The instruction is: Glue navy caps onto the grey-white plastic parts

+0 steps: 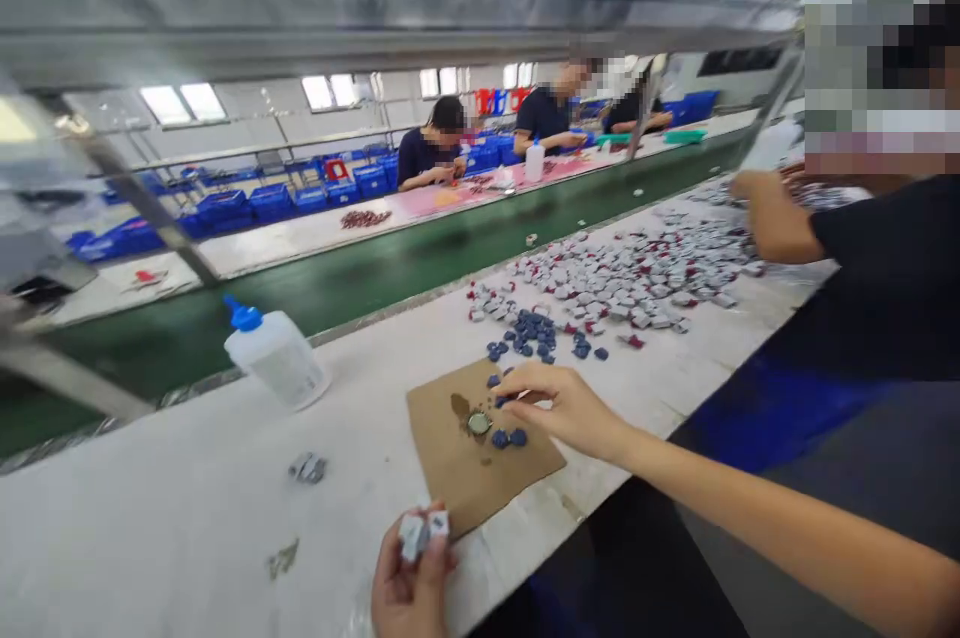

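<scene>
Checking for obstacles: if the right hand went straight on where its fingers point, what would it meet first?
Probably the small blue piece at the brown cardboard's far edge, just beyond the right hand's fingertips; the squeeze bottle stands farther along. Depth is unclear.

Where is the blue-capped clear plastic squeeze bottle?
Head view, left of centre: the clear squeeze bottle sits on the white table, left of the brown cardboard sheet.

Factory assembly line, green conveyor belt (pixel 360 278), seated workers (pixel 418 161), blue crates (pixel 270 200), heaps of small parts (pixel 637 278)
</scene>
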`<state>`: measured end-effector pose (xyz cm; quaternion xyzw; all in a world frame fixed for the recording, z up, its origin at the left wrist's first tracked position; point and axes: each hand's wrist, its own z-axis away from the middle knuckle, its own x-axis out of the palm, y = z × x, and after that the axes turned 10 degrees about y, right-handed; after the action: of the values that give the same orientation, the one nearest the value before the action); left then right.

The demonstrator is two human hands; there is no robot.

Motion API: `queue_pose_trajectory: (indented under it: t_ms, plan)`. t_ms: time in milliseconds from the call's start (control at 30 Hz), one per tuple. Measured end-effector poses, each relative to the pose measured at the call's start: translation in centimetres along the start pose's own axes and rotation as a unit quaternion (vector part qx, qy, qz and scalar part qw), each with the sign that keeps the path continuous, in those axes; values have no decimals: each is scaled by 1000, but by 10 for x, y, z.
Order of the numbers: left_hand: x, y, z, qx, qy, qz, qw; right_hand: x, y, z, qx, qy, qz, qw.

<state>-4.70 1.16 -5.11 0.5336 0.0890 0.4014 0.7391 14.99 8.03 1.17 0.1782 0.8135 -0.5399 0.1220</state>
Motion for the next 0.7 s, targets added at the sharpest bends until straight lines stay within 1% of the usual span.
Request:
queue_pose_trajectory:
  t_ms: [67,133,200,300,433,500,567,633,700]
  plan:
    - [4,1,9,-4,-4,39,999,1,7,2,-41,-44,44,997]
    - [8,4,15,-13,0,46,999,3,15,4,-86,-79,95,989]
    - [11,9,19,-16,1,44,999,7,22,6,-121,-90,149,977]
    - [11,13,21,-26,-6,28,999,16,29,4,-154,-90,216,960]
    - [13,15,24,-82,-11,36,996,30,38,-8,-181,-133,275,935]
    - [14,17,25,-98,-20,48,994,32,40,-13,-183,-146,280,931]
    - [16,19,26,-102,-27,47,993,31,36,-17,-171,-144,258,940]
    - [17,21,26,-96,-32,40,994,27,24,-18,-127,-123,197,964]
    - [18,22,26,-96,-44,32,994,22,5,-15,-54,-96,111,988]
